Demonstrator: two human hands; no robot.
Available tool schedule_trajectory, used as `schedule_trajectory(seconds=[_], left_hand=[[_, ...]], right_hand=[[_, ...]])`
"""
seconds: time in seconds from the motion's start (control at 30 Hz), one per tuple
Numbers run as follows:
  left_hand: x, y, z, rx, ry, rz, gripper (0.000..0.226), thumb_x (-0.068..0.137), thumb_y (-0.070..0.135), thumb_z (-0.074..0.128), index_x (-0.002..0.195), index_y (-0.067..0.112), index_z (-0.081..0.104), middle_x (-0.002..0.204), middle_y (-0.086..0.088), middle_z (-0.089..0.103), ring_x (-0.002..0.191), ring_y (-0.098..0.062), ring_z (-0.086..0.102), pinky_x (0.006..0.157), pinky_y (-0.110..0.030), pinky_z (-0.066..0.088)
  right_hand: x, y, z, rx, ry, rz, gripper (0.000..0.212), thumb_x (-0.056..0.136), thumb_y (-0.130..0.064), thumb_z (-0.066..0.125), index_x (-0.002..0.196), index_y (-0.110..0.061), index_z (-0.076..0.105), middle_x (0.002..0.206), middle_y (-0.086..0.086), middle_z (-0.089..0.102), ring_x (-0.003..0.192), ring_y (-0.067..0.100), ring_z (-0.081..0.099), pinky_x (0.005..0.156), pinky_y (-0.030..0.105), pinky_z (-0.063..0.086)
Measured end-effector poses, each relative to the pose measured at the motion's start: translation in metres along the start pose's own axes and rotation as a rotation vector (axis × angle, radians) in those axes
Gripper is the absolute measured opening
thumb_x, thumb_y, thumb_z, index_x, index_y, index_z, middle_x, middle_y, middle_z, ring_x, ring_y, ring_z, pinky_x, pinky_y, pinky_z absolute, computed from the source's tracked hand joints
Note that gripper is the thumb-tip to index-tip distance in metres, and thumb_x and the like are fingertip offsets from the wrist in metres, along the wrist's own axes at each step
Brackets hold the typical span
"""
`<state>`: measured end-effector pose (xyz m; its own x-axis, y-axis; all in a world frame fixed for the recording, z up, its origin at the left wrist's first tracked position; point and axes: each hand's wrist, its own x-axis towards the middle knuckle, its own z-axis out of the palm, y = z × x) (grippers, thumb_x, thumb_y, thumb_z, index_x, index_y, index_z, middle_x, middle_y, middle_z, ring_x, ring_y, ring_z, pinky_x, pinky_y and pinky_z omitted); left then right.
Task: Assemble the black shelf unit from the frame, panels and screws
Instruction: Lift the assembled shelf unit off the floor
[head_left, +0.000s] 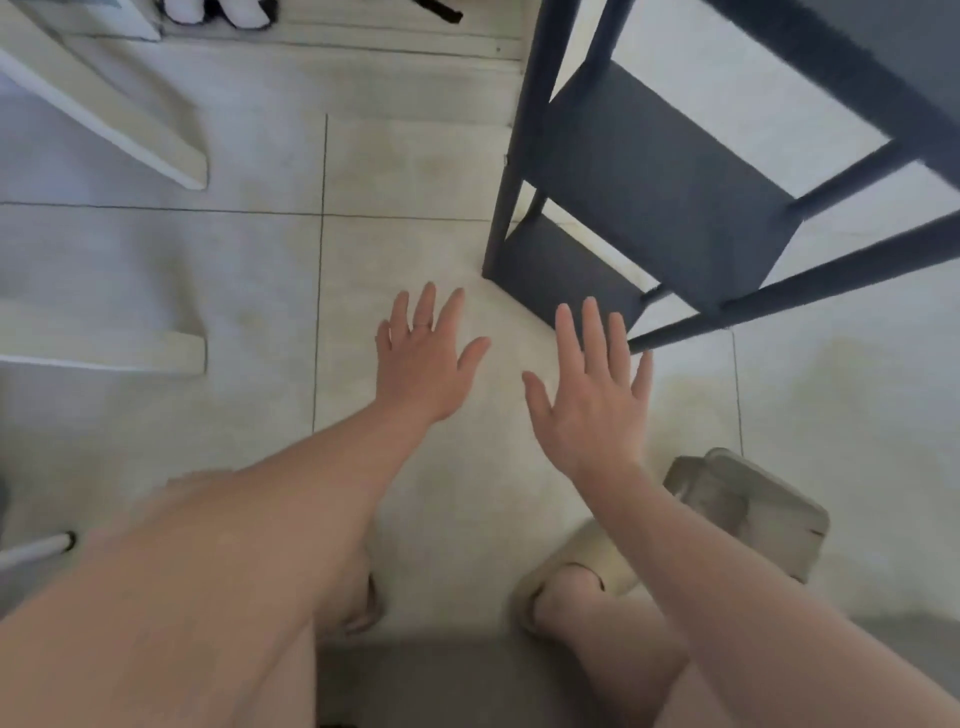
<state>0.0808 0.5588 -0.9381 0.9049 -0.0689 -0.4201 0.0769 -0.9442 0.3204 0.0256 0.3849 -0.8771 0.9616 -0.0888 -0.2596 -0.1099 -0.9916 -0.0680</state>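
Left hand spread flat, fingers straight, ring on one finger, holding nothing. Right hand likewise splayed, empty, just beside left, thumbs facing each other. Both hover over pale tiled floor. Black shelf unit stands upright ahead and right of right hand, shelves in place; its lowest side rail crosses just past right fingertips, contact cannot tell. Beige slipper on foot below right wrist. White furniture legs far left of left hand.

Shelf unit beyond right hand
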Motion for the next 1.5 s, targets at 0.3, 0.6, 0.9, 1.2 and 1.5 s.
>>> schedule_trajectory(seconds=[0.3,0.6,0.9,1.2,1.5], left_hand=[[-0.140,0.057,-0.157,0.023,-0.121,-0.065,0.066,0.102,0.061,0.023,0.158,0.038,-0.001,0.169,0.001,-0.007,0.154,-0.029,-0.011,0.124,-0.052,0.000],[-0.234,0.126,-0.304,0.149,-0.088,-0.031,0.066,0.101,0.061,0.022,0.159,0.036,0.001,0.169,0.000,-0.005,0.154,-0.031,-0.008,0.123,-0.052,0.001],[-0.209,0.183,-0.370,0.146,-0.017,0.052,0.066,0.102,0.060,0.025,0.159,0.034,0.005,0.169,-0.001,-0.003,0.154,-0.031,-0.007,0.123,-0.053,0.004],[-0.090,0.195,-0.403,0.083,-0.155,0.134,0.069,0.101,0.057,0.035,0.159,0.030,0.010,0.169,-0.003,0.005,0.154,-0.030,-0.001,0.121,-0.052,0.011],[0.032,0.190,-0.406,0.006,-0.338,0.113,0.077,0.095,0.052,0.050,0.157,0.019,0.018,0.159,-0.002,0.029,0.147,-0.033,0.021,0.111,-0.051,0.030]], right_hand=[[-0.091,0.001,-0.175,-0.014,-0.166,-0.015,0.075,0.101,-0.054,0.036,0.162,-0.024,0.006,0.170,0.004,0.002,0.155,0.032,0.004,0.119,0.064,0.011],[-0.164,0.040,-0.336,-0.090,-0.183,-0.063,0.074,0.101,-0.059,0.028,0.161,-0.027,-0.003,0.170,0.002,-0.006,0.156,0.032,-0.003,0.120,0.062,0.007],[-0.137,0.086,-0.393,-0.074,-0.159,-0.003,0.073,0.102,-0.057,0.024,0.159,-0.027,-0.011,0.169,0.002,-0.011,0.156,0.030,-0.006,0.123,0.059,0.007],[-0.060,0.085,-0.394,0.006,-0.270,0.207,0.073,0.103,-0.053,0.032,0.160,-0.028,-0.005,0.170,0.000,-0.005,0.156,0.028,-0.002,0.124,0.055,0.015],[0.010,0.080,-0.374,0.233,-0.340,0.502,0.072,0.102,-0.047,0.040,0.160,-0.026,0.002,0.169,-0.002,0.005,0.154,0.024,0.006,0.121,0.051,0.021]])
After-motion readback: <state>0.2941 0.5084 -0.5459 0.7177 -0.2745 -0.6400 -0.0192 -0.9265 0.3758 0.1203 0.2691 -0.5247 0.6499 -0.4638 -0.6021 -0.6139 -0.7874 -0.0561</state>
